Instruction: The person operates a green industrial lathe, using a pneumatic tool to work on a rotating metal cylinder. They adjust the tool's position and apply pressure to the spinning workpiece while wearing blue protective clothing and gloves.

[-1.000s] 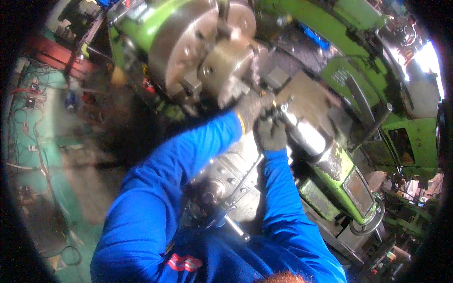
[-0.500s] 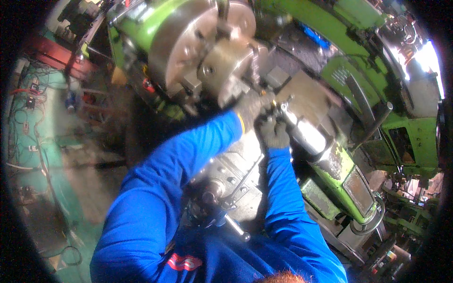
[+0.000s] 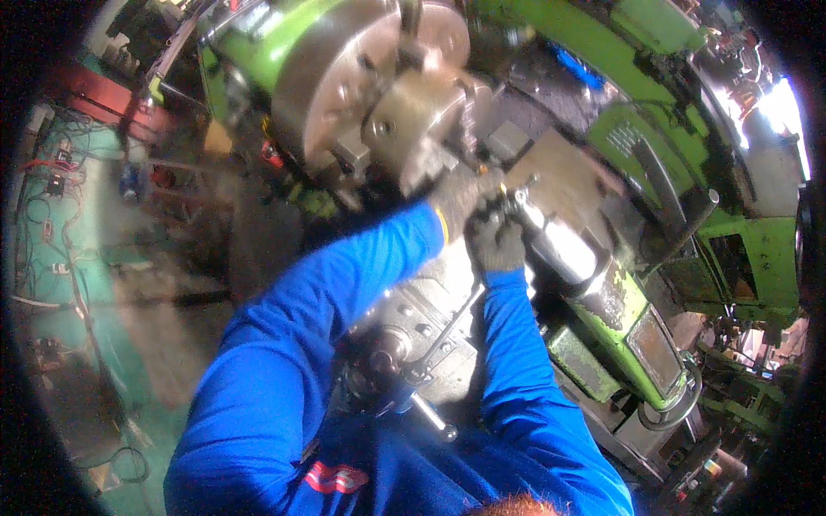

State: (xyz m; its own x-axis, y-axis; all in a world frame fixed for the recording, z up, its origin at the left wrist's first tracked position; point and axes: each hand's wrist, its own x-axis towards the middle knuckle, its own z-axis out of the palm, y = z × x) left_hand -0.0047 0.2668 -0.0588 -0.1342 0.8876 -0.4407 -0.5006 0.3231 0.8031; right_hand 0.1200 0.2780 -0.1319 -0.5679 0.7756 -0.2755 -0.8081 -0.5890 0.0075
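Note:
Both my hands wear dark grey work gloves and are close together between the chuck and the tailstock of a green lathe. My left hand [image 3: 463,196] is closed, its fingers bent toward the tool area; what they grip is hidden. Just below and to its right, my right hand [image 3: 497,241] has curled fingers around something I cannot make out. Right beside it is the shiny cylindrical tailstock quill [image 3: 564,249]. Above my left hand, a round metal workpiece [image 3: 413,120] sits in the large chuck [image 3: 331,95]. A small brass-coloured tip [image 3: 483,170] shows by my left fingers.
Below my hands lies the carriage [image 3: 430,322] with a ball-ended lever [image 3: 434,417]. A handwheel [image 3: 675,400] is at the tailstock's end. A metal block [image 3: 508,138] and a brown plate [image 3: 555,176] lie behind. Cables [image 3: 64,198] run over the green floor at left.

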